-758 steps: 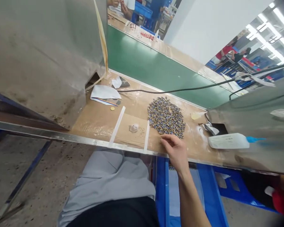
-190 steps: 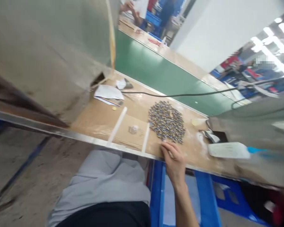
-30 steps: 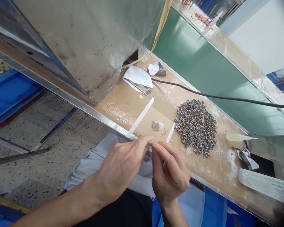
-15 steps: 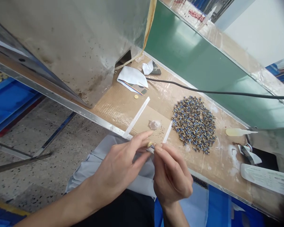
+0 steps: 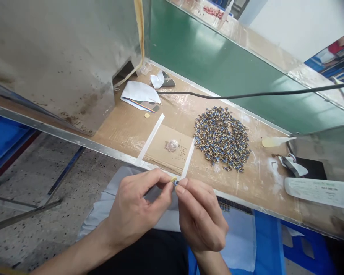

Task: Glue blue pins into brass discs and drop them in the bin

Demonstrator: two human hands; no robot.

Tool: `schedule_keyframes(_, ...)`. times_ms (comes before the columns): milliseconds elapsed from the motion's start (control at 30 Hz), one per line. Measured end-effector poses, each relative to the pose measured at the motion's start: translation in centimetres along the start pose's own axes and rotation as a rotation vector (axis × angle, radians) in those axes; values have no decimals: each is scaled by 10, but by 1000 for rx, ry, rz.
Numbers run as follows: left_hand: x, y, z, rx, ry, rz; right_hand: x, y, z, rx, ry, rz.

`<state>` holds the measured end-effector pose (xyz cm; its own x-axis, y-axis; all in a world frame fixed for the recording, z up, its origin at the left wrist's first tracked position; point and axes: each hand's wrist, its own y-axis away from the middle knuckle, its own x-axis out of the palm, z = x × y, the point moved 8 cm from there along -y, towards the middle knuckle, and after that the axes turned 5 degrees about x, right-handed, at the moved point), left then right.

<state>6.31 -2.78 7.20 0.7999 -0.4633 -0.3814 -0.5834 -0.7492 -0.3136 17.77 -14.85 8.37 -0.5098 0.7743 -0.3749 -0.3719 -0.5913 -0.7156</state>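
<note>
My left hand (image 5: 134,208) and my right hand (image 5: 200,217) meet fingertip to fingertip just below the bench's metal front edge (image 5: 111,152). Between them sits a tiny part with a yellow piece and a blue piece (image 5: 174,181); the left fingers pinch the yellow end, the right fingers the blue end. A heap of several small blue-and-brass parts (image 5: 221,138) lies on the brown bench top beyond my right hand. Two white strips (image 5: 150,138) (image 5: 188,159) frame a patch with a small clear disc (image 5: 172,145).
A grey metal housing (image 5: 54,57) stands at the left. A black cable (image 5: 246,94) crosses above the green conveyor belt (image 5: 218,65). A white squeeze bottle (image 5: 318,189), a small dropper bottle (image 5: 275,141), white paper (image 5: 139,93) and a blue bin (image 5: 263,244) surround the spot.
My left hand has come into view and joined the right one at the bench edge. Over the last second the fingers have closed tighter on the small part; my view has shifted.
</note>
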Motion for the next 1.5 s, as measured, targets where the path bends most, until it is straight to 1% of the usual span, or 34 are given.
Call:
schedule_keyframes(133, 11, 0, -6, 25, -40, -18, -10, 5, -3, 26, 1, -28)
schedule_keyframes(267, 24, 3, -13, 40, -44, 21, -23, 15, -8, 52, 24, -54)
schedule_keyframes(367, 37, 9, -15, 11, -50, 88, -35, 23, -9, 78, 26, -73)
schedule_keyframes(467, 56, 16, -17, -14, -59, 152, -52, 31, -10, 149, 58, -108)
schedule_keyframes(533, 75, 19, -16, -30, -41, 236, -69, 40, -13, 220, 64, -148)
schedule_keyframes(600, 97, 24, -14, -51, 6, 367, -91, 57, -24, 325, 76, -184)
schedule_keyframes(633, 108, 26, -12, -71, 33, 438, -105, 71, -35, 401, 107, -198)
schedule_keyframes(700, 121, 31, -2, -127, 74, 538, -143, 108, -70, 617, 237, -224)
schedule_keyframes(767, 123, 34, 12, -186, 66, 565, -193, 157, -120, 893, 434, -258)
schedule_keyframes(800, 120, 36, 20, -211, 47, 561, -217, 178, -145, 971, 486, -260)
schedule_keyframes(867, 113, 42, 35, -256, 9, 558, -257, 215, -196, 1065, 545, -216)
schedule_keyframes(900, 110, 45, 42, -282, -2, 566, -272, 231, -221, 1106, 564, -176)
schedule_keyframes(967, 105, 54, 53, -339, -13, 579, -288, 256, -262, 1167, 573, -82)
schedule_keyframes(1000, 102, 58, 57, -365, -20, 579, -291, 266, -279, 1190, 573, -38)
schedule_keyframes(1067, 99, 63, 62, -395, -29, 574, -290, 281, -303, 1225, 573, 30)
schedule_keyframes(1167, 97, 66, 65, -413, -34, 573, -284, 297, -322, 1259, 586, 71)
schedule_keyframes(1300, 94, 65, 64, -436, -48, 551, -280, 307, -329, 1269, 594, 50)
schedule_keyframes(1500, 90, 60, 61, -398, -53, 525, -277, 313, -323, 1291, 587, -10)
